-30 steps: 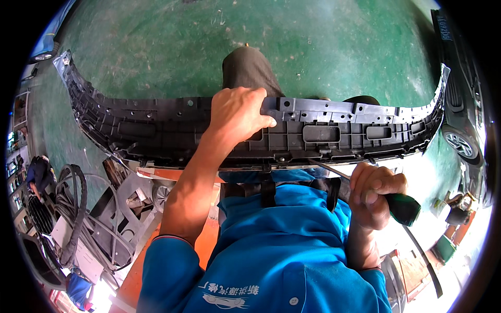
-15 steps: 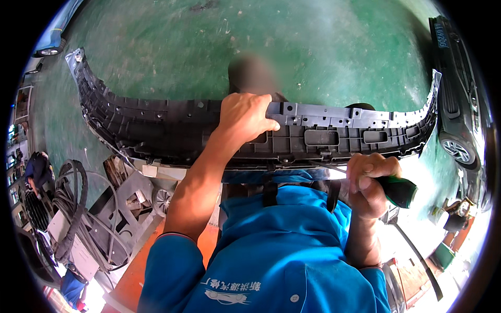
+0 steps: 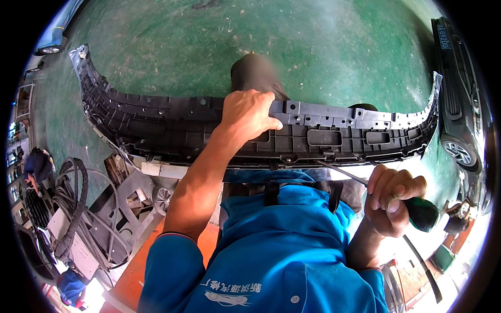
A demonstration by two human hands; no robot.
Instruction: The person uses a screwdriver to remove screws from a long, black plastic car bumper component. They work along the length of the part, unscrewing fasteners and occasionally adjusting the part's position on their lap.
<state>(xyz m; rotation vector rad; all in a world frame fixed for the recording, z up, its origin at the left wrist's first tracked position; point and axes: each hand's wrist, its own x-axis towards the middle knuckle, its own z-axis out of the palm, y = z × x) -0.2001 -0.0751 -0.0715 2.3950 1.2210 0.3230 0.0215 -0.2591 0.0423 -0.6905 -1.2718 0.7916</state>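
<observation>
One bumper [image 3: 156,122] is lying across the person's lap, its dark ribbed inner side facing up and its two ends curving away toward the green floor [image 3: 323,47]. The left hand [image 3: 249,116] is resting on the bumper's upper edge near the middle, fingers curled over the rim and gripping it. The right hand [image 3: 390,198] is closing in a fist around one screwdriver [image 3: 417,213] with a green and black handle; its thin shaft is pointing toward the bumper's lower edge, though whether the tip is touching it is hard to tell. A blue shirt [image 3: 271,255] is filling the lower middle and hiding what lies beneath the bumper. One bundle of grey cables [image 3: 73,203] is sitting at the left beside a grey metal stand [image 3: 125,203]. Two cars are showing: a dark one [image 3: 459,104] along the right rim, well apart from the bumper, and a blue one [image 3: 52,36] at the top left.
</observation>
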